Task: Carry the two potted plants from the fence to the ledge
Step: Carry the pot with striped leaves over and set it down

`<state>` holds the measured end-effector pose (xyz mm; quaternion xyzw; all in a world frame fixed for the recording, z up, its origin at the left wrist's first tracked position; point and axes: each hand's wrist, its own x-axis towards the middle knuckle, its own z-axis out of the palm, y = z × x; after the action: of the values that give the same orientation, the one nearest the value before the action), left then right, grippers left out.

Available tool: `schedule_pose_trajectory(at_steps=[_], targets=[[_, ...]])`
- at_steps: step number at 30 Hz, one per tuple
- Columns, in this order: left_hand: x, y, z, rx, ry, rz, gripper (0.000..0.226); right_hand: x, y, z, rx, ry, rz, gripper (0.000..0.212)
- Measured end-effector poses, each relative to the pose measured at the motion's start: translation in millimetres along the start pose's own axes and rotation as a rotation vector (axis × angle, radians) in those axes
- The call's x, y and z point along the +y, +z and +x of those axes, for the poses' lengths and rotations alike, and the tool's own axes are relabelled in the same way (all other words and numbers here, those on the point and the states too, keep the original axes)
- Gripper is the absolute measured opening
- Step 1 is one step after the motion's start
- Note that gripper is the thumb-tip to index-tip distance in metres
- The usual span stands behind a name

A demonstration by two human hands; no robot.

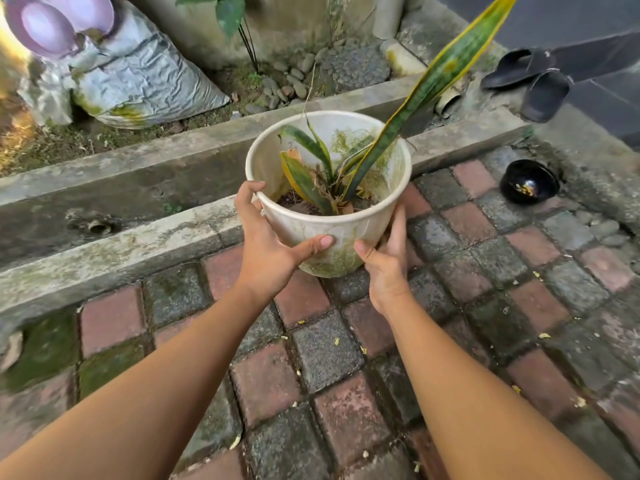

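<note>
Outdoor paving of red and grey blocks, mossy at lower left; concrete gutter crosses frame diagonally. White pot at centre, soil and snake plant inside. Left hand and right hand clasp pot walls, fingers spread. Black bowl right, sandals upper right, sack upper left

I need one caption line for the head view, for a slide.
Both hands, left and right, hold a white potted plant above paving near a concrete ledge.
</note>
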<state>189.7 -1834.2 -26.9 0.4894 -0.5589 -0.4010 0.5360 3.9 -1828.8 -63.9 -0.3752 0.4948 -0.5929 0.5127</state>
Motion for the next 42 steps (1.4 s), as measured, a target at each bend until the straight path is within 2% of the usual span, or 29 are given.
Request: schedule_pose_trajectory(at_steps=[7,15,22,28,32,39,42], targets=[[-17,-7,-12,-0.061,0.002,0.005,0.108,23,-15,-21,-0.026,0.018,-0.058,0.112],[-30,-19,-19,-0.104,0.052,0.045,0.098,37,-26,-26,-0.102,-0.024,-0.13,0.107],[-44,-19,-20,-0.175,0.12,-0.012,0.099,39,-18,-29,-0.016,-0.093,-0.226,0.11],[-49,-18,-16,-0.182,0.139,-0.021,0.098,46,-19,-26,0.021,-0.074,-0.316,0.11],[-50,-14,-9,-0.21,0.136,-0.045,0.096,40,-20,-16,-0.012,-0.107,-0.334,0.111],[-53,-13,-9,-0.186,0.105,-0.076,0.101,37,-17,-18,-0.024,-0.106,-0.295,0.13],[-52,-14,-10,-0.17,0.086,-0.038,0.101,40,-21,-17,-0.032,-0.085,-0.303,0.126]])
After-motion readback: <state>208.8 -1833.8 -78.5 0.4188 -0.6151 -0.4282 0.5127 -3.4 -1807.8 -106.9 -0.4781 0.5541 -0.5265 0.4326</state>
